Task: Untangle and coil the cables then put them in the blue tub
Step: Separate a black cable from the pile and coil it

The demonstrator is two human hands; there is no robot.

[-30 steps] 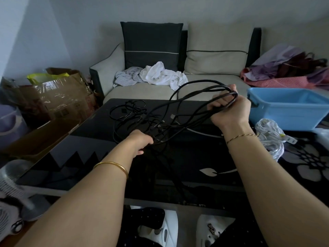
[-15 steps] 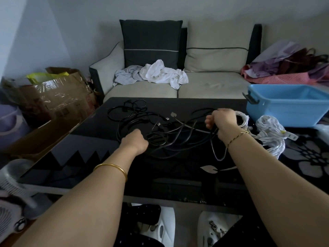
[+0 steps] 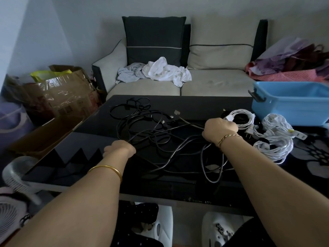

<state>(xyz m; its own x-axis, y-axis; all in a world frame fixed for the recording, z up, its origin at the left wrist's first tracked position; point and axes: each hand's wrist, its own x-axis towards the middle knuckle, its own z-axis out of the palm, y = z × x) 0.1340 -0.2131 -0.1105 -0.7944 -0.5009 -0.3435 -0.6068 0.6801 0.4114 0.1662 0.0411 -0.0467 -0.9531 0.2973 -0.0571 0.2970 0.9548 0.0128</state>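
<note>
- My right hand [image 3: 220, 130] is down on the black table [image 3: 204, 105]. Its fingers are curled tight round some of the black cables [image 3: 151, 134].
- My left hand [image 3: 119, 148] sits at the near left edge of the same tangle. Its fingers are tucked under and hidden, so I cannot tell if they hold a cable or only rest there.
- The black cables lie in a messy pile on the table between my two hands. The loops go every way, and some reach toward the near edge.
- The blue tub [image 3: 292, 102] stands on the far right of the table, well apart from the black pile.
- A white coil [image 3: 240, 118] lies just past my right hand.
- A bigger white bundle [image 3: 275, 141] lies to the right of my wrist, in front of the tub.
- I wear a gold bangle [image 3: 106, 169] on my left wrist and a thin bracelet [image 3: 227, 138] on my right.
- Behind the table is a sofa [image 3: 213, 86] with a dark cushion [image 3: 153, 38] and a crumpled white cloth [image 3: 165, 72].
- A cardboard box [image 3: 62, 93] stands off to the left.
</note>
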